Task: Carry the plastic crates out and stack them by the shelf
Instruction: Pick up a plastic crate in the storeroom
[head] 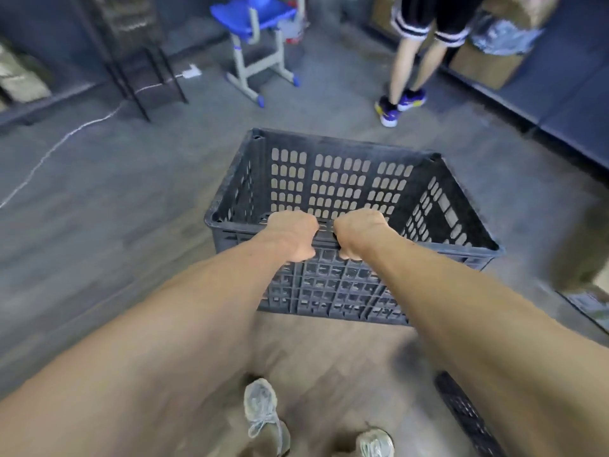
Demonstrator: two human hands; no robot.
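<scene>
Left hand and right hand, side by side, clench the near rim of an empty dark plastic crate. Extending beyond the knuckles, it looks stiff, light and bulky; wider grips would likely steady it.

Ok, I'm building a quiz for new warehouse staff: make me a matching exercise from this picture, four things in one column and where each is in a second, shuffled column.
Things
1. dark grey slotted plastic crate
2. blue plastic chair with grey metal legs
3. thin white cable
4. brown cardboard box

Places
A. lying across the grey floor, left
B. gripped at its near rim by the left hand and right hand
C. on the low dark shelf, right
D. standing at the far end, upper centre

Pairs: 1-B, 2-D, 3-A, 4-C
</scene>
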